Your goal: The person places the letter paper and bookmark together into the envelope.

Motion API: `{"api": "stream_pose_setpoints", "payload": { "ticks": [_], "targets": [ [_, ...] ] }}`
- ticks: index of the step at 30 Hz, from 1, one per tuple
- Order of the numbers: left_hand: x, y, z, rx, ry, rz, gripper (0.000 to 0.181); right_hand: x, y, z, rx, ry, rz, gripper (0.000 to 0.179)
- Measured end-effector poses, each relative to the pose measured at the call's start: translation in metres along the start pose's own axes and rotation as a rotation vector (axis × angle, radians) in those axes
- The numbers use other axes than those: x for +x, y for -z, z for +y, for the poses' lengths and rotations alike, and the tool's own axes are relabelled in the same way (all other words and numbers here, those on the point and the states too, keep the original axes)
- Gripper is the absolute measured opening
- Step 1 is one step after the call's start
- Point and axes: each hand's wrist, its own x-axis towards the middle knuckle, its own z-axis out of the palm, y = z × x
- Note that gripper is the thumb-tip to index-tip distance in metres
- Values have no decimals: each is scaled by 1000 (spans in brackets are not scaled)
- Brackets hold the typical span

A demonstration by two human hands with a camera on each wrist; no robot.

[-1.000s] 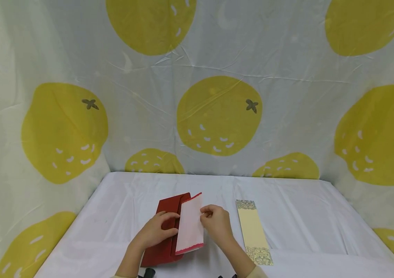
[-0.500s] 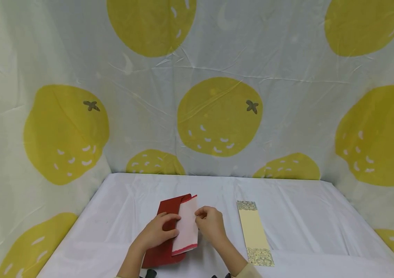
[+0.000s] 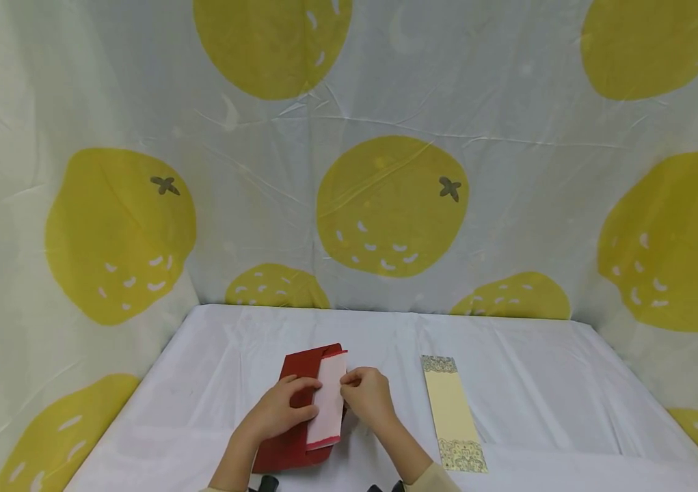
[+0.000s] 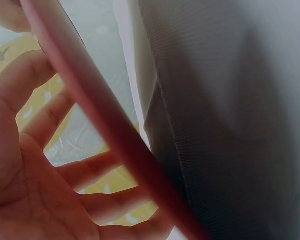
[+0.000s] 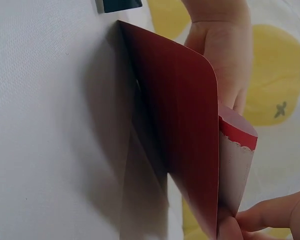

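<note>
A red envelope, tilted up off the white cloth, is held by my left hand with the fingers spread along its face. From the envelope's right side sticks a pale pink folded paper with red scalloped ends. My right hand pinches the free right edge of this paper between thumb and forefinger. In the right wrist view the envelope's red flap stands beside the paper; the paper's inner part is hidden. The left wrist view sees the envelope edge-on, with left fingers against it.
To the right lies a cream card with ornate patterned ends, flat on the white tablecloth. A hanging cloth with yellow fruit prints closes off the back and sides.
My right hand has moved left with the pink paper, so less of the paper shows outside the red envelope. The left hand and the cream card have hardly moved.
</note>
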Motion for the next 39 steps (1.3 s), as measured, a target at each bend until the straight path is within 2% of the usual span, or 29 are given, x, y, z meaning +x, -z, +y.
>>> {"api": "stream_pose_setpoints", "payload": {
  "ticks": [6,26,39],
  "targets": [
    [0,0,0,-1,-6,6,38,1,-3,-1,10,-21,-46,9],
    [0,-2,4,10,-27,21,37,1,-16,1,-10,-49,-100,9],
    [-1,-3,1,20,-47,42,37,1,-27,10,87,-51,-115,8]
  ]
}}
